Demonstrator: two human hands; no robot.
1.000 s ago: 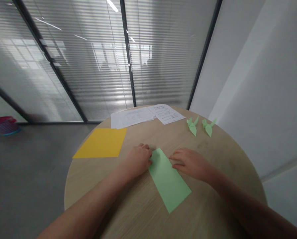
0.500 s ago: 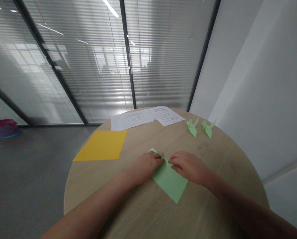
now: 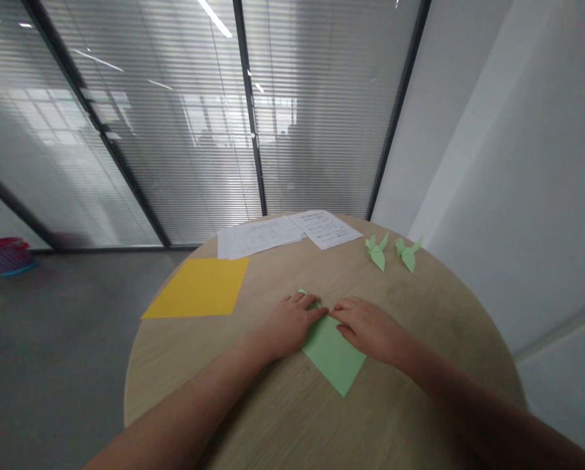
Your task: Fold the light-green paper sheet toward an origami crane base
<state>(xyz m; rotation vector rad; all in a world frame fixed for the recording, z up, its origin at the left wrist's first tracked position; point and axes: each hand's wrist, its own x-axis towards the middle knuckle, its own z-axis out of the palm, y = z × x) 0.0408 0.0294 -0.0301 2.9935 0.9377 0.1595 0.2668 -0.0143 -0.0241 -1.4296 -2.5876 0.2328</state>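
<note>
Green paper (image 3: 335, 356) lies at the near middle of the round table (image 3: 273, 418), one corner toward the near side. Left hand (image 3: 295, 323) rests on its far-left part, fingers slightly spread. Right hand (image 3: 368, 329) is at its right edge, fingers close together; cannot tell whether they pinch it. Yellow paper (image 3: 199, 288) far left; white sheets (image 3: 260, 236) at far edge; two green paper birds (image 3: 379, 254) far right.

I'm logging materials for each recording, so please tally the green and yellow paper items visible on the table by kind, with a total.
Small folded green figures: 2
Larger green paper: 1
Yellow sheet: 1 (whether others lie beneath cannot be told)
Total: 4
</note>
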